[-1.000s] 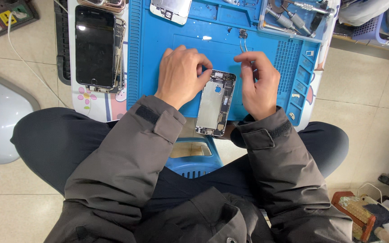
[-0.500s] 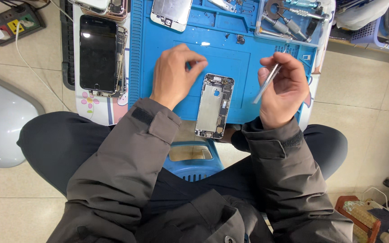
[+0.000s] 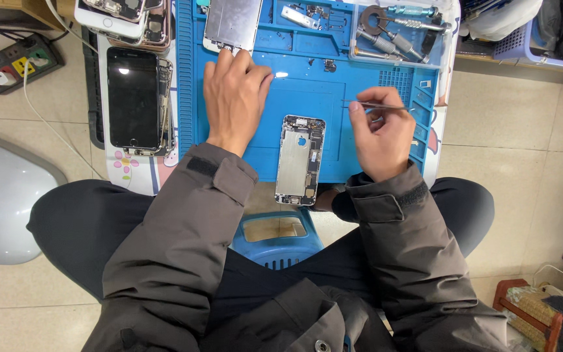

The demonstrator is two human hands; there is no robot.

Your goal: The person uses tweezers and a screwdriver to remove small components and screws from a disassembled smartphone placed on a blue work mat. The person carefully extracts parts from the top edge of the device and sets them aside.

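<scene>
The opened silver phone chassis with its bare circuit board (image 3: pixel 300 160) lies flat at the near edge of the blue silicone repair mat (image 3: pixel 307 98), between the two hands and touched by neither. The right hand (image 3: pixel 382 133) hovers just beside it, its grip pinched on a pair of thin metal tweezers (image 3: pixel 376 105) that point left over the mat. The left hand (image 3: pixel 234 98) rests palm-down farther up the mat, fingers loosely spread and holding nothing, fingertips near a silver metal shield plate (image 3: pixel 232 25). To the left of the mat lies a black-screened phone (image 3: pixel 133 98); a clear tray of screwdrivers (image 3: pixel 402 29) sits at the top right of the desk. The chassis overhangs the desk edge slightly, so I'd worry a nudge from a sleeve could tip it off, and the tweezer tips could slip and scratch the board.
</scene>
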